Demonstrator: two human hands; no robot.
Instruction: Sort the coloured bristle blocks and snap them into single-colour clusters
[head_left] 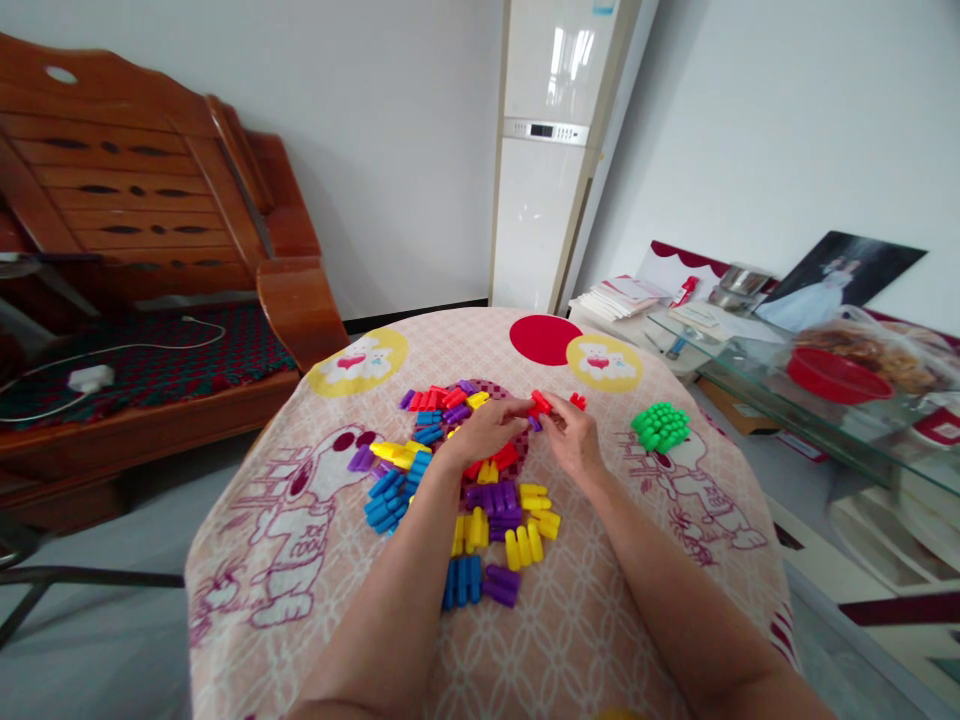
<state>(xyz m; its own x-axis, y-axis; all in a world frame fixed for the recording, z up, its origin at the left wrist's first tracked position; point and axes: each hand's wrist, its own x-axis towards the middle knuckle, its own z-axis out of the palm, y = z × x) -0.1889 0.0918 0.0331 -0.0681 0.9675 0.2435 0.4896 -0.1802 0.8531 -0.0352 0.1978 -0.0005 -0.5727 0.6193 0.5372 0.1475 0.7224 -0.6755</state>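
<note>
Fingers of the right hand (576,440) pinch a small red plastic piece (540,403) over the patterned pink tablecloth (600,640); left hand (484,435) beside it, grip cannot be told. Green plastic pieces (661,427) grouped apart; blue (463,582), yellow (523,548), purple (501,585) ones unsorted.

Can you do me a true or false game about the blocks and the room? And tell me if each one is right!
1. The green pieces sit apart from the mixed pile. True.
2. Every piece in the mixed pile is yellow. False: it has blue pieces and purple pieces too.
3. The right hand has its fingers on a red piece. True.
4. A white plug lies on the seat of the wooden bench. True.
5. The wooden bench is on the right side of the picture. False: it is on the left side.
</note>
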